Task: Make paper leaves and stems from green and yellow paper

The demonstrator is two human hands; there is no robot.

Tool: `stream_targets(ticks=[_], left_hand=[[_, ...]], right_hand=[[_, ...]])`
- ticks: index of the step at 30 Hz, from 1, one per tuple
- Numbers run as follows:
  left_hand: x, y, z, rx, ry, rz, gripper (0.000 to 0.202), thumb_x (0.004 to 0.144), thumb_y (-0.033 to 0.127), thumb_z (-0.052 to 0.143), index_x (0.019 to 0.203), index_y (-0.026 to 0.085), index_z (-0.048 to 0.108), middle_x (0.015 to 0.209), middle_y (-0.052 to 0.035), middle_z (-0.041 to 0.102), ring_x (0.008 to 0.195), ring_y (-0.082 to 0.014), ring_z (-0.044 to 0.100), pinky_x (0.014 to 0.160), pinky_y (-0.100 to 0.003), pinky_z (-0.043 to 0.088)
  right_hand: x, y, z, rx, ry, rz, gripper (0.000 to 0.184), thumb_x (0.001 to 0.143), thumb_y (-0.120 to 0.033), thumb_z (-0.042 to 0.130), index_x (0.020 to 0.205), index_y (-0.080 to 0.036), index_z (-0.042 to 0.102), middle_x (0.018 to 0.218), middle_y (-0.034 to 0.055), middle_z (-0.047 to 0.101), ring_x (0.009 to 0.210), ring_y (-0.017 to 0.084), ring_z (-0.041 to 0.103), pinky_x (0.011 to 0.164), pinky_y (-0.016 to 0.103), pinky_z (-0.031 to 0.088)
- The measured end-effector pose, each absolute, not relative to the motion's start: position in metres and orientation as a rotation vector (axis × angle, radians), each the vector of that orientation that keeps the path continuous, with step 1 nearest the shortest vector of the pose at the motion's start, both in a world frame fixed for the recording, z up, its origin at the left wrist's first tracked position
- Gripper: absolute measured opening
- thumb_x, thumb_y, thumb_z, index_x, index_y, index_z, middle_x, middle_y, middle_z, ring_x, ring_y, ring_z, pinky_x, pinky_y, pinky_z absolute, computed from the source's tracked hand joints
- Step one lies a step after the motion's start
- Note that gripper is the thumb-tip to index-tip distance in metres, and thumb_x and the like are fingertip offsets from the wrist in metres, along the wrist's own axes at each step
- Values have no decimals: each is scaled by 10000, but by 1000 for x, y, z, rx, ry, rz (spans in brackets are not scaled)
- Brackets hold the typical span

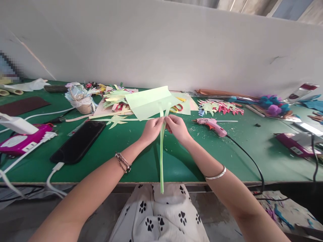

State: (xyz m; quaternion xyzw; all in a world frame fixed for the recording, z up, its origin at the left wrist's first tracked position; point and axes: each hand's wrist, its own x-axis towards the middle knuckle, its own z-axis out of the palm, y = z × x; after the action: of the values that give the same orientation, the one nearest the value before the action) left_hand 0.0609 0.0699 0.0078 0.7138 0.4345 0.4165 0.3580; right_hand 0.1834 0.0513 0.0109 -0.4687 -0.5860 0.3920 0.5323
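My left hand (152,129) and my right hand (178,127) meet above the green table (141,158), both pinching a light green paper sheet (148,101) at its near edge. From between my fingers a long thin green paper strip (162,158) hangs straight down past the table's front edge to my lap. The sheet itself tilts away from me, over a pile of cut paper pieces (116,99).
A pink glue gun (212,124) with a black cable lies right of my hands. A black phone (79,141) on a white cable lies to the left, beside a magenta device (22,141). Scissors (178,108), pink paper bits (222,107) and purple-blue flowers (272,104) line the back.
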Motion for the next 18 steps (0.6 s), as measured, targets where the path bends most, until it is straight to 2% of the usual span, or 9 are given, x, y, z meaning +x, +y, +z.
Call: stream_targets(ticks=[4,7,11,18], left_hand=[[59,70,12,1790,1168,1108,424,884,413,316,555,182,453,390,50,354,386,-101,370,470,-236,313],[57,70,12,1821,1102,976,486,878,469,309,536,174,486,395,33,407,399,-110,421,490,-237,350],[58,70,8,1872,1001,890,457,869,480,329,597,168,523,457,25,462,414,-108,430,463,-228,337],[58,69,9,1863,1083,989,429,872,462,344,573,175,457,431,35,387,405,-102,384,439,-227,295]], right_hand=[[183,50,12,-1131,-1356,920,334,812,-324,462,517,-196,374,437,-58,408,395,61,349,419,206,291],[183,50,13,-1112,-1304,908,336,817,-341,459,526,-199,367,435,-60,406,395,61,348,427,206,299],[185,50,14,-1128,-1268,931,357,829,-384,442,532,-202,362,421,-61,389,398,66,363,432,208,306],[185,53,9,-1154,-1459,896,350,817,-367,451,526,-199,352,443,-65,377,418,66,349,435,206,286]])
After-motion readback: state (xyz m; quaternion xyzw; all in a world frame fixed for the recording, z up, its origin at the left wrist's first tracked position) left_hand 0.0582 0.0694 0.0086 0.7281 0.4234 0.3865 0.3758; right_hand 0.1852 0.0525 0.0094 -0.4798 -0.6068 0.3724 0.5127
